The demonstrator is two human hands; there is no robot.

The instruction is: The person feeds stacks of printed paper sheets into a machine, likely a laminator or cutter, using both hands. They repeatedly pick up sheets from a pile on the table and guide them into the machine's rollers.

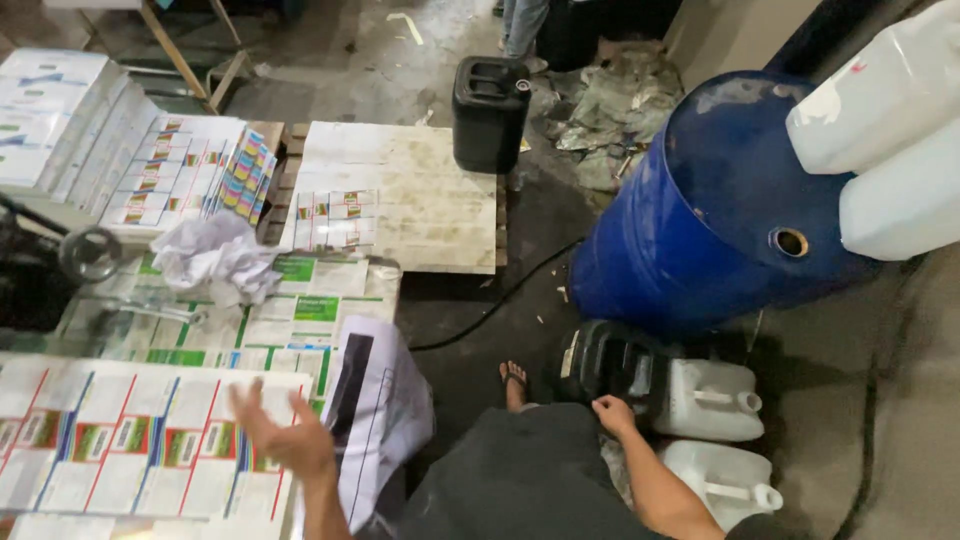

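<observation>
Head view looks down on a stained grey concrete floor (480, 330) in a dim workroom, with a pale wooden pallet (420, 190) lying flat and a black cable (500, 300) running across the floor from under its edge. Your left hand (285, 430) is raised, blurred, with its fingers spread apart and clamped on nothing; it hovers just over the near right part of a flat stack of white printed sheets with red and blue lines (130, 440), whose long axis runs left to right across the view. Just right of that hand, a white printed sheet with a black panel (375, 400) droops off the stack's edge toward your lap. Beyond the hand lie white sheets with green blocks (300, 310) and a crumpled wad of white paper (215, 258). Your right hand (612, 413) reaches forward, arm nearly straight, and rests with fingers curled on the near edge of a black plastic jerrycan lying on its side (610, 365); you cannot tell whether it grips or only touches. Just right of that hand sits a white plastic jerrycan (710, 400), spout pointing right, and a second white jerrycan (720, 480) nearer you. Past them stands a big blue steel drum (700, 210), tilted, its bung hole facing right. An upright black square jerrycan (488, 112) stands at the pallet's far corner.
</observation>
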